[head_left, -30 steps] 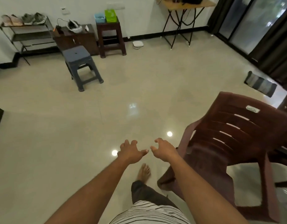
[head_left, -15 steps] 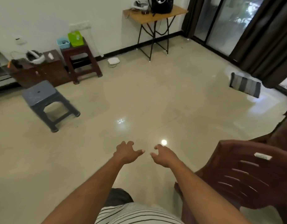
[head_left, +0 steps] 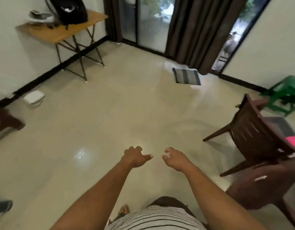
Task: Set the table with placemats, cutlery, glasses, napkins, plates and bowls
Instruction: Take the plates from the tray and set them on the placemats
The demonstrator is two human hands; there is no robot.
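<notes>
The table (head_left: 291, 130) (only a dark corner showed, far right of the right hand (head_left: 174, 159)) looked unset, and both it and the left hand (head_left: 135, 157) hung loosely curled, carrying nothing.

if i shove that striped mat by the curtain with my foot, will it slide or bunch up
The striped mat lies flat and thin, so it is probably floppy and light. The floor is glossy, so it would likely slide easily, perhaps bunching at its edge.
</notes>
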